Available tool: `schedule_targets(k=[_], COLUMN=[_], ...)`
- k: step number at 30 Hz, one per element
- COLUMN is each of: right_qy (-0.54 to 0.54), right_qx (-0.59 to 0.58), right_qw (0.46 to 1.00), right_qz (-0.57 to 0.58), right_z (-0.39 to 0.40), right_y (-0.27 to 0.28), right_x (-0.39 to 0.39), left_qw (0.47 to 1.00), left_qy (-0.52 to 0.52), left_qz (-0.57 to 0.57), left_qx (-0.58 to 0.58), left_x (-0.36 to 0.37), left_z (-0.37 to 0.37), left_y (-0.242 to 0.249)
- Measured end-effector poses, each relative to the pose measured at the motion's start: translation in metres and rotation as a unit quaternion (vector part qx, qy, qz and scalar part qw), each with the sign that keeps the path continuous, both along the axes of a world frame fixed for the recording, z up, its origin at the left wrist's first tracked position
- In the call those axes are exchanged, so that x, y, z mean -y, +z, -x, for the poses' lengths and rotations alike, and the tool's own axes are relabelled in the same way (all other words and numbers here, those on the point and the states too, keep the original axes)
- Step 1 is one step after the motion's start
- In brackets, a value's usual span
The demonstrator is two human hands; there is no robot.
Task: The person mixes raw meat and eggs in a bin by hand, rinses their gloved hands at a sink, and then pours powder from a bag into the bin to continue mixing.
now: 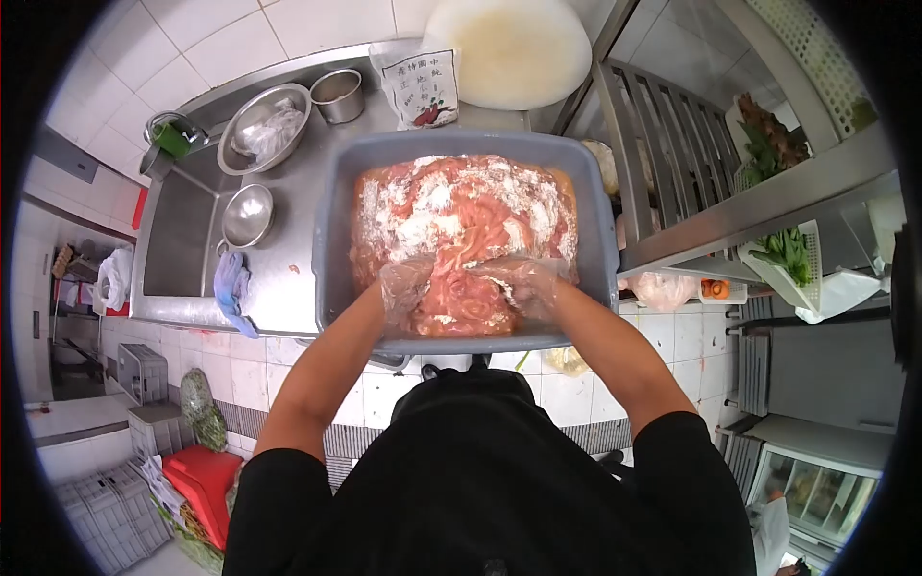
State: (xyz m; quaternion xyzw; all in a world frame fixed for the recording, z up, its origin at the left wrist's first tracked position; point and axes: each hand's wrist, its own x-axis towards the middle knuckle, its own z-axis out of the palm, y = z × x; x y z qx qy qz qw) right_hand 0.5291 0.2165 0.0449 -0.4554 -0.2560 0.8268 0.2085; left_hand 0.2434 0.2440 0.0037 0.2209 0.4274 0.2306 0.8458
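Observation:
A grey plastic tub (322,230) stands before me, filled with raw sliced meat (466,206) in reddish liquid. White powder (432,226) lies in patches over the meat. My left hand (403,288), in a clear plastic glove, is sunk in the meat at the tub's near left. On the other side, my right hand (534,286) wears a similar glove. Between them the hands grip a heap of meat strips near the front wall; most of the fingers are buried in it. Behind the tub stands a printed plastic bag (419,88).
On the left steel counter are a large bowl (264,130) with a plastic bag, a metal pot (336,96), a small bowl (248,216) and a blue-purple cloth (230,293) beside the sink (182,240). A round board (514,53) leans behind. At right stands a metal rack (711,221).

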Motion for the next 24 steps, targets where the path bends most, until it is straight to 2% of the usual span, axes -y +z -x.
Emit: schedule_targets(k=[1,4,5,8,10,11,12,13,14,16,17,18,20,21,22,24], right_qy=[-0.011,-0.040,-0.069,-0.060,-0.051,-0.063,-0.074,0.012,0.010,-0.002,0.016,0.013,0.043,0.040,0.035,0.028], right_qx=[0.048,0.066,0.003,0.046,0.061,0.054,0.046,0.192,0.192,0.202,0.246,0.247,0.317,0.318,0.361,0.403], right_qw=[0.999,0.997,0.996,0.994,0.988,0.962,0.919,0.961,0.960,0.961,0.927,0.927,0.864,0.863,0.852,0.840], right_qz=[-0.020,-0.019,-0.062,-0.081,-0.130,-0.260,-0.385,-0.200,-0.203,-0.190,-0.281,-0.283,-0.389,-0.391,-0.378,-0.363], right_z=[0.017,0.040,0.035,0.039,0.034,0.030,0.027,0.031,0.031,0.031,0.031,0.029,0.025,0.026,0.028,0.027], right_y=[0.062,0.026,0.000,0.035,0.021,0.018,0.013,0.010,0.018,0.051,0.071,0.068,0.053,0.063,0.082,0.109], right_x=[0.007,-0.003,-0.003,0.004,-0.002,-0.004,-0.007,-0.047,-0.057,-0.064,-0.067,-0.079,-0.103,-0.103,-0.100,-0.093], left_qw=[1.000,0.995,0.992,0.993,0.991,0.833,0.483,0.429,0.425,0.294,0.316,0.313,0.252,0.400,0.397,0.533], left_qy=[-0.007,-0.014,-0.019,0.020,0.014,-0.178,-0.328,-0.380,-0.380,-0.390,-0.336,-0.336,-0.446,-0.399,-0.398,-0.271], left_qz=[-0.004,-0.017,-0.020,-0.057,-0.052,-0.413,-0.678,-0.660,-0.662,-0.679,-0.729,-0.731,-0.650,-0.619,-0.621,-0.606], left_qx=[-0.025,-0.099,-0.123,-0.105,-0.126,-0.323,-0.447,-0.486,-0.487,-0.548,-0.506,-0.505,-0.562,-0.545,-0.545,-0.524], left_x=[0.003,0.012,0.014,0.005,-0.003,-0.018,-0.031,-0.040,-0.049,-0.066,-0.076,-0.082,-0.091,-0.111,-0.132,-0.162], left_z=[-0.011,-0.044,-0.047,-0.045,-0.040,-0.030,-0.025,-0.032,-0.036,-0.044,-0.038,-0.043,-0.054,-0.051,-0.046,-0.041], left_y=[0.028,0.116,0.145,0.106,0.104,0.086,0.078,0.094,0.098,0.104,0.108,0.119,0.148,0.126,0.093,0.043])
